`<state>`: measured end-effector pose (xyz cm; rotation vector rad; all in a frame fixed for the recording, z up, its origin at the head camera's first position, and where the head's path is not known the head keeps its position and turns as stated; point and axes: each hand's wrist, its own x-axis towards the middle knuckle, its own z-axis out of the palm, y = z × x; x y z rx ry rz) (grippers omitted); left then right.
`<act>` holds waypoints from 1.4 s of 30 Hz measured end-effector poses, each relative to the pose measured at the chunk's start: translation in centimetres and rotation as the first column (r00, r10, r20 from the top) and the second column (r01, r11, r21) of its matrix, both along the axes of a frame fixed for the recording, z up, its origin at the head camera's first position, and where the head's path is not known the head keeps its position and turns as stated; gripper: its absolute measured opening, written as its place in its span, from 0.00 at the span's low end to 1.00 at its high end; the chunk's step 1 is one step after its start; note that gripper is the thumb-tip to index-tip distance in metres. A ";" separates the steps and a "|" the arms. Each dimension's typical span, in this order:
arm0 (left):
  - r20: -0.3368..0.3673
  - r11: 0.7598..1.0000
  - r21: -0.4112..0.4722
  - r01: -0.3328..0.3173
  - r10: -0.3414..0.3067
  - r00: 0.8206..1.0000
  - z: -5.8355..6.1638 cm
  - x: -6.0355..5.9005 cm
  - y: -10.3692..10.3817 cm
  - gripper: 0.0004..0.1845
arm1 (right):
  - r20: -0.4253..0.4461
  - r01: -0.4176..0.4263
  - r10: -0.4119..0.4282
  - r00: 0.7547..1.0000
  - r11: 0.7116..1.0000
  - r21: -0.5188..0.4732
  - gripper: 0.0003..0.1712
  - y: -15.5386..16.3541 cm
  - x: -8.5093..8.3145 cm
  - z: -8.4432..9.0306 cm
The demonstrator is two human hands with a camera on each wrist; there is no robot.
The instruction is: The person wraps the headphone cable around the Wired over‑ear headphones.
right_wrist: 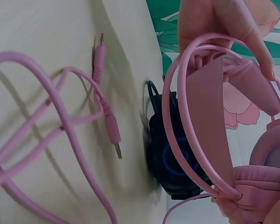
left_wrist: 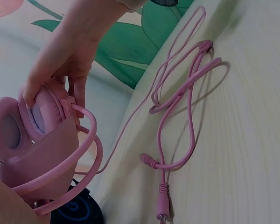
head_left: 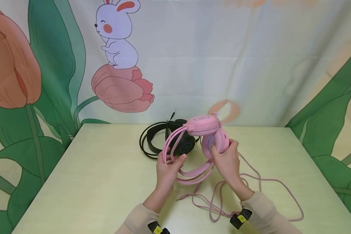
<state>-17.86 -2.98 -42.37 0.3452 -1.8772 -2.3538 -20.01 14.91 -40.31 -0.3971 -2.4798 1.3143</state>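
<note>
A pair of pink headphones (head_left: 203, 125) is held up off the table, with twin thin outer bands and a wide inner strap. My left hand (head_left: 167, 170) grips the headband on its left side, fingers around the bands. With my right hand (head_left: 228, 164) I hold one ear cup, thumb on its inner cushion, as the left wrist view also shows from below. The other ear cup points up and away. Behind lie black headphones (head_left: 185, 147) with their cable bundled, partly hidden by the pink pair.
The pink cable (head_left: 276, 179) trails in loose loops over the pale table (head_left: 90, 182) near my right forearm. Two pink plugs (right_wrist: 112, 128) lie on the tabletop. A printed cloth (head_left: 187, 65) with flowers and a rabbit hangs behind the table.
</note>
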 end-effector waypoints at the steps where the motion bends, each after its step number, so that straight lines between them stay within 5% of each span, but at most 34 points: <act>1: 0.000 1.000 -0.008 -0.006 0.006 1.000 0.0 0.0 -0.1 0.31 | 0.001 0.001 -0.001 1.000 1.000 -0.004 0.36 -0.1 0.1 -0.1; 10: 0.066 0.993 -0.097 -0.064 0.070 0.995 -0.4 -0.5 -1.0 0.17 | -0.040 0.010 -0.012 0.999 0.999 -0.053 0.37 -1.3 1.1 -0.3; 18: 0.065 0.995 -0.047 -0.093 0.096 0.993 0.1 -0.7 -2.1 0.12 | -0.088 0.009 -0.017 0.996 0.996 -0.093 0.37 -2.5 1.7 -0.6; 32: -0.139 0.994 -0.011 -0.105 0.103 0.985 1.2 -0.7 -4.2 0.07 | -0.092 -0.066 0.051 0.994 0.984 -0.166 0.38 -3.5 2.2 -0.9; 42: -0.197 0.990 -0.028 -0.140 0.132 0.971 1.9 -0.9 -5.2 0.08 | -0.130 -0.192 0.171 0.977 0.966 -0.175 0.38 -3.3 2.2 -1.5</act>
